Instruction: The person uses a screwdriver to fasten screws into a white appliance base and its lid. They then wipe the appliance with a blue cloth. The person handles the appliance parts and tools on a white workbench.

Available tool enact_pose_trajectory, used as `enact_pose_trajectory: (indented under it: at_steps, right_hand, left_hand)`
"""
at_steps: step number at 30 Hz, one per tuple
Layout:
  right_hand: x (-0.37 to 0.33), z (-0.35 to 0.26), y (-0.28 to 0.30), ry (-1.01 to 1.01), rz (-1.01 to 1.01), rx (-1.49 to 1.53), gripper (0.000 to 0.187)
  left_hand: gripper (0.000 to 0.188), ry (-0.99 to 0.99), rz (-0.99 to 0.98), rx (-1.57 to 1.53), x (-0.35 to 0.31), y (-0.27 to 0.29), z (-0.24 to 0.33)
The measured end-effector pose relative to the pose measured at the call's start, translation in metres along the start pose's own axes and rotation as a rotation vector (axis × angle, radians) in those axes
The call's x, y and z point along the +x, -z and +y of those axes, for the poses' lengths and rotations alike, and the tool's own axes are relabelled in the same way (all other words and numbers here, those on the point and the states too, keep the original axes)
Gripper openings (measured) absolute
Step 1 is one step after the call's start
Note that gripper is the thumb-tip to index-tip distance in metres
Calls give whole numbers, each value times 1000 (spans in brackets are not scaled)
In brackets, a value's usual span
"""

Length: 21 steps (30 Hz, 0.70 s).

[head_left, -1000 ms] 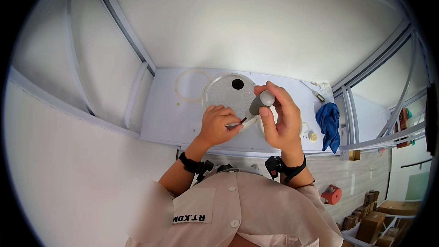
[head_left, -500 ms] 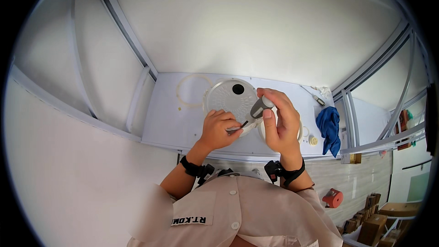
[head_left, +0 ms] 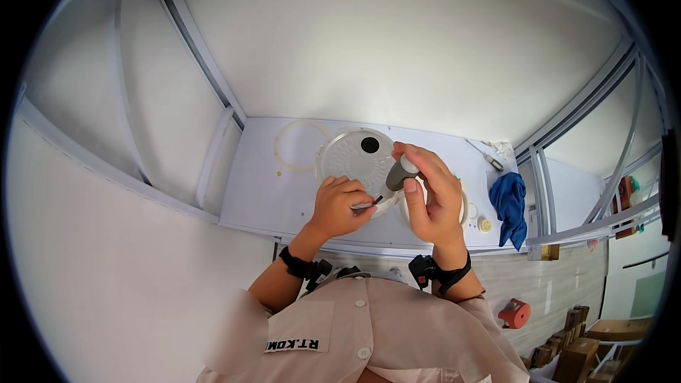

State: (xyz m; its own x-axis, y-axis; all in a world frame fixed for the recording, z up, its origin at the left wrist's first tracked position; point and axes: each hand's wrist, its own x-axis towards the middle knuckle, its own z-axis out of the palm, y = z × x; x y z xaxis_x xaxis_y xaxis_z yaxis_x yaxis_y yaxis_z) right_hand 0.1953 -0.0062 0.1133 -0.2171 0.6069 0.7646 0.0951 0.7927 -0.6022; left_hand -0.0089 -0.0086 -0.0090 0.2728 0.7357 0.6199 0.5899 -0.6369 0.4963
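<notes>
My right hand [head_left: 441, 209] is closed round the grey handle of a screwdriver [head_left: 401, 173], which tilts down to the left. Its dark shaft points at the near edge of a round silvery lid-like disc [head_left: 342, 163] that has a black round spot. At that edge, my left hand [head_left: 338, 207] pinches a small grey piece [head_left: 362, 206], just beside the screwdriver's tip. Whether tip and piece touch is too small to tell. A white round rim [head_left: 464, 207] lies under my right hand and is partly hidden by it.
On the white table [head_left: 248, 198] lie a thin pale ring [head_left: 277, 156] at the left, and a second screwdriver [head_left: 493, 163], a blue cloth [head_left: 508, 202] and a small yellowish round part [head_left: 484, 225] at the right. A red stool [head_left: 516, 313] stands on the floor.
The screwdriver handle in my right hand has shifted slightly left and down. My left hand keeps its pinch at the disc's near edge.
</notes>
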Motion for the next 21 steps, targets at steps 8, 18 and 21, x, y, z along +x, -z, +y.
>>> enact_pose_trajectory:
  at_steps: [8, 18, 21]
  right_hand:
    - [-5, 3, 0, 40, 49, -173, 45]
    - [8, -9, 2, 43, -40, -139, 40]
    - [1, -7, 2, 105, 10, -229, 41]
  left_hand:
    - [11, 21, -31, 15, -1, 1, 1]
    - [15, 16, -15, 40, 1, 2, 3]
    - [12, 22, -15, 54, 2, 2, 4]
